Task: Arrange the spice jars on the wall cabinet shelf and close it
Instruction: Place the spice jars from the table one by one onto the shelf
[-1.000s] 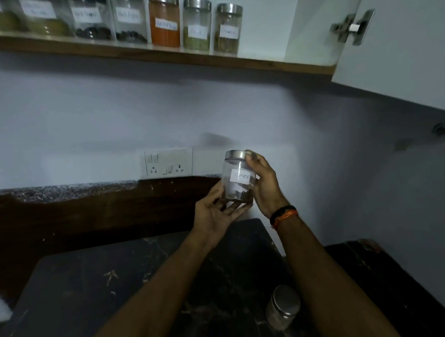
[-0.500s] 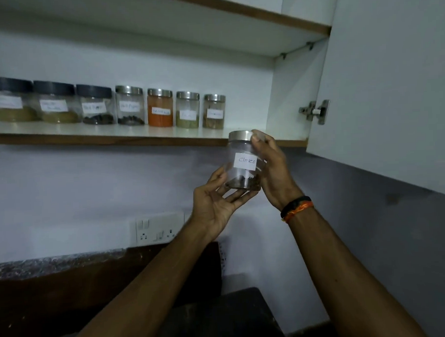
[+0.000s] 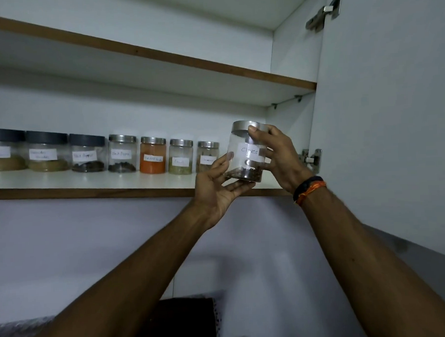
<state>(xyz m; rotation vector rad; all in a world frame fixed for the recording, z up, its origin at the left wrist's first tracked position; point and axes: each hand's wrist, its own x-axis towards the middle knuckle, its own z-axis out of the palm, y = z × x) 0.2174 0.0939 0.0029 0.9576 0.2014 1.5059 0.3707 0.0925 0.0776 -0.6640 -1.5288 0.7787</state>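
Head view: over the last second the cloves jar has risen from low over the desk to the height of the lower shelf, and the gaze has tilted up with it, so the desk has dropped out of sight and the cabinet interior fills the frame. The jar now hangs in front of the shelf's front edge, not yet resting on the board. I judge this to be the placing step, with the open spot to the right of the row the likely target.

The right hand grips the jar, fingers curled round its lid and its far side. The left hand lies flat-fingered under and against the jar's base, supporting it without curling round it.

Counted: 7 jars stand in a row on the shelf to the left of the hands, 3 with dark lids and 4 with silver lids; the nearest of them sits just beside the left hand's fingertips. With the held jar that makes 8 in view. There are 2 shelves, the upper shelf showing no jars, and 2 hinges on the open cabinet door, which stands to the right of the right hand and has yet to be closed.
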